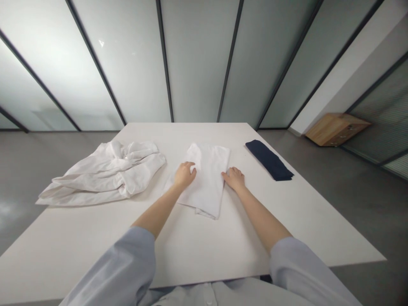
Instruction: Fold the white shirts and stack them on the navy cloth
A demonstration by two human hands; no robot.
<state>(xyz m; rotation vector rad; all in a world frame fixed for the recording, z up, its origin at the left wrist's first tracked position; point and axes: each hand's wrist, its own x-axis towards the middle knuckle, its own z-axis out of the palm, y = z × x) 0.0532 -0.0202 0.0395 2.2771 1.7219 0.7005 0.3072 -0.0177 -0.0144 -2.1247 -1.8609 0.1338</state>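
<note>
A white folded garment [208,182] lies in the middle of the table, its near edge slightly uneven. My left hand [185,173] rests on its left part, thumb and index finger apart. At the garment's right edge is my right hand [235,177], its thumb touching the cloth and its other fingers loosely bent on the table side. Neither hand visibly grips the fabric. To the left lies a crumpled heap of white cloth [111,174]. A dark navy folded cloth [269,160] lies flat on the right.
The white table [210,255] reaches from my body to its far edge near the frosted glass panels [197,63]. Beyond its right side, a wooden cabinet [334,127] stands on the grey floor [357,187].
</note>
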